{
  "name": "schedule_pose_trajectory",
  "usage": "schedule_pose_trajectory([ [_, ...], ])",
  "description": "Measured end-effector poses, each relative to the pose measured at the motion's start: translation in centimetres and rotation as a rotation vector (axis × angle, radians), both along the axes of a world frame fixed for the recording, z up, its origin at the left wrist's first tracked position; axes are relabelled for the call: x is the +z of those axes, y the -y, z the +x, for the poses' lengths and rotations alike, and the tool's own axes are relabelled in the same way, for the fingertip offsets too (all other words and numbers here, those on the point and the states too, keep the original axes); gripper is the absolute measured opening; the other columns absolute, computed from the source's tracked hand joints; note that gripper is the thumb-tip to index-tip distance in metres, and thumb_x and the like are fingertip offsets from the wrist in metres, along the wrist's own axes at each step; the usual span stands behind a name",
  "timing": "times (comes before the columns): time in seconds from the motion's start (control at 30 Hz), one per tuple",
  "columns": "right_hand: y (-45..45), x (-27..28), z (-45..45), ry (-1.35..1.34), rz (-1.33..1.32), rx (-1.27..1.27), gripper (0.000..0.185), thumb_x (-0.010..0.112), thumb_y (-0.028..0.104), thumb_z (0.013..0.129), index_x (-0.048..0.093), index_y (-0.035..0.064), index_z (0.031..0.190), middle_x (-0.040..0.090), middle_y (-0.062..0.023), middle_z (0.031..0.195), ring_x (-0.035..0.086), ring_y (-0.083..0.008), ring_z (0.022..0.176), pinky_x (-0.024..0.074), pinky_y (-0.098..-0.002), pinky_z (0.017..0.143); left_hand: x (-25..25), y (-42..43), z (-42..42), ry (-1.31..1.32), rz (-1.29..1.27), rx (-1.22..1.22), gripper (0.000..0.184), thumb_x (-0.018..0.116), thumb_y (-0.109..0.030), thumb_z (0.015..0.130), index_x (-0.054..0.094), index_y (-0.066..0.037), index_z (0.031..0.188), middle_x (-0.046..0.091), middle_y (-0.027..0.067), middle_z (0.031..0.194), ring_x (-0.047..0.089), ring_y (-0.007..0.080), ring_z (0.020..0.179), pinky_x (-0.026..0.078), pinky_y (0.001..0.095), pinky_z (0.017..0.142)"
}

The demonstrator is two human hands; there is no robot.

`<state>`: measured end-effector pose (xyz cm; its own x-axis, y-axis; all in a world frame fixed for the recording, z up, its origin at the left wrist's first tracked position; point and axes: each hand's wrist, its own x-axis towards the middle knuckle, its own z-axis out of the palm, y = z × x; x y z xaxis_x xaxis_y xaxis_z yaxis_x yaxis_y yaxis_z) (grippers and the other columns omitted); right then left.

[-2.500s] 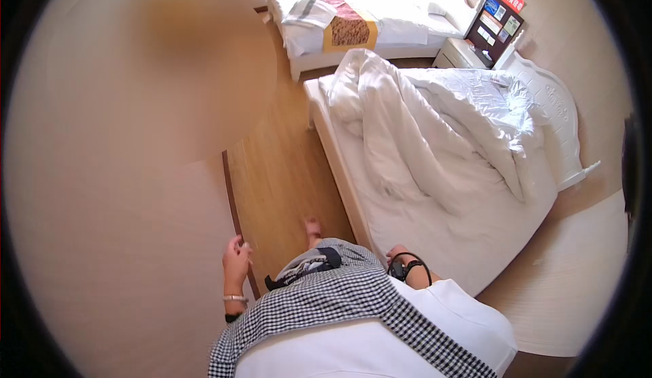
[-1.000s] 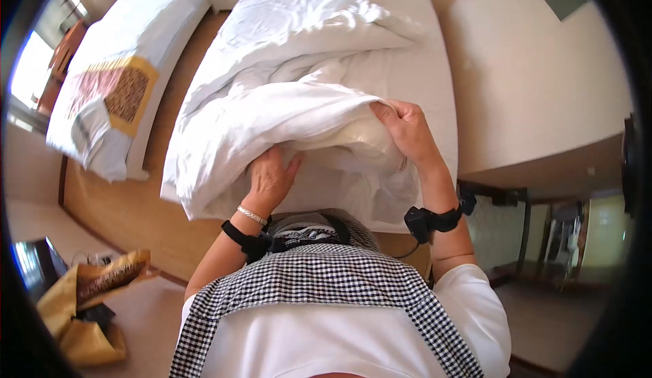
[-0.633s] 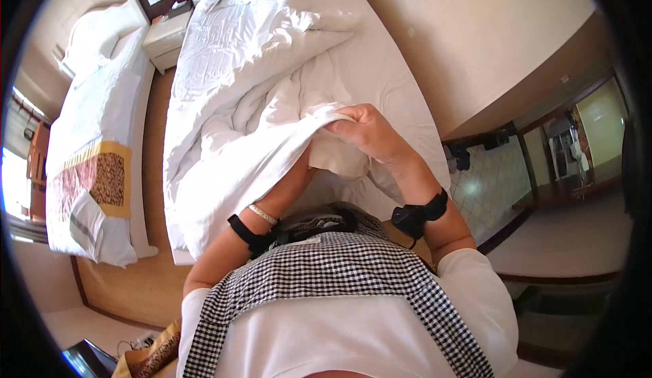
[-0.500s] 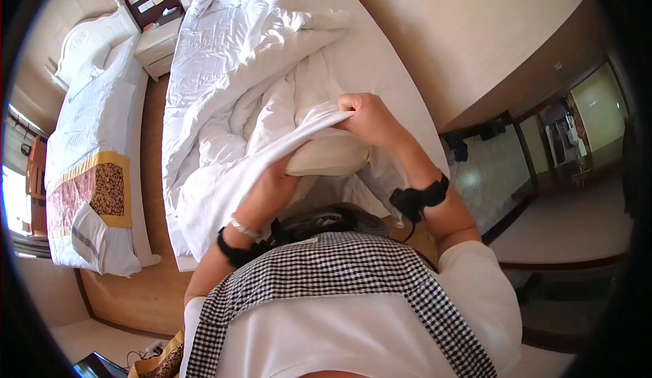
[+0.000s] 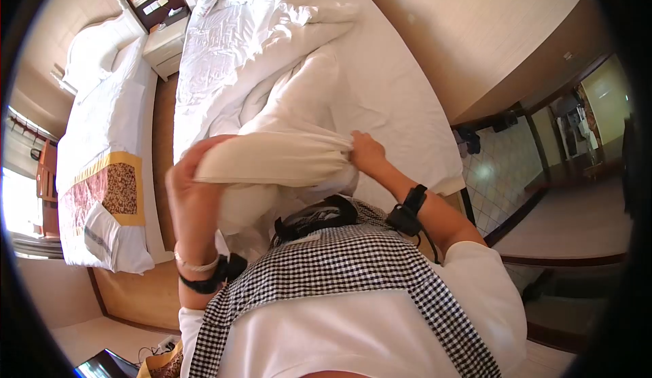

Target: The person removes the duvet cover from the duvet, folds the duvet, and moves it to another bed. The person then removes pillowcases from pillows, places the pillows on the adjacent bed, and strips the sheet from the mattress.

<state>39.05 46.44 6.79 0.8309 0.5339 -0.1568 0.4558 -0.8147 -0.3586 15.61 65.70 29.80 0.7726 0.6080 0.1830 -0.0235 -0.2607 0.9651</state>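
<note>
"How's the room around you?"

"A strip of wooden floor (image 5: 165, 110) separates my bed (image 5: 397, 96) from the other bed (image 5: 102, 130) on my left. On my right, the wall (image 5: 468, 31) runs along the far part of my bed."

"And the quilt (image 5: 272, 157)?"

"Bunched across my bed, its near end raised just ahead of my apron (image 5: 326, 259). My right hand (image 5: 367, 155) has its fingers closed on gathered cloth. My left hand (image 5: 195, 191) touches the other end, fingers bent; blur hides how far open."
</note>
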Motion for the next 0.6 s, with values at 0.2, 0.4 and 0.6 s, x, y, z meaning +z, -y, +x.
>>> schedule_pose_trajectory([
  [0.2,13.5,-7.4,15.0,0.215,-0.188,-0.396,0.021,0.045,0.021,0.089,0.058,0.0067,0.098,0.066,-0.0176,0.083,0.064,-0.0361,0.081,0.0506,-0.048,0.071,-0.3,-2.3,-5.1,0.135,0.547,0.398,0.033,0.048,-0.015,0.086,0.056,0.007,0.111,0.057,0.012,0.112,0.058,0.0194,0.096,0.048,0.0272,0.08],
  [0.4,18.5,4.4,28.6,-0.223,0.144,-0.101,0.036,0.064,0.016,0.08,0.059,0.0049,0.113,0.067,-0.0117,0.086,0.064,-0.0229,0.069,0.0515,-0.0364,0.062,-3.2,-7.6,-4.7,0.243,-0.369,0.498,0.034,0.055,-0.008,0.081,0.057,0.007,0.111,0.062,0.0112,0.102,0.06,0.017,0.088,0.047,0.0272,0.078],
  [0.6,7.8,23.2,14.7,-0.399,-0.023,0.344,0.044,0.068,0.025,0.079,0.058,0.0052,0.117,0.065,-0.0062,0.079,0.061,-0.0148,0.066,0.0488,-0.0292,0.058,-3.1,-2.6,4.4,-0.106,0.168,0.151,0.027,0.065,-0.004,0.077,0.065,-0.001,0.103,0.067,0.0057,0.09,0.06,0.0121,0.083,0.047,0.026,0.077],
])
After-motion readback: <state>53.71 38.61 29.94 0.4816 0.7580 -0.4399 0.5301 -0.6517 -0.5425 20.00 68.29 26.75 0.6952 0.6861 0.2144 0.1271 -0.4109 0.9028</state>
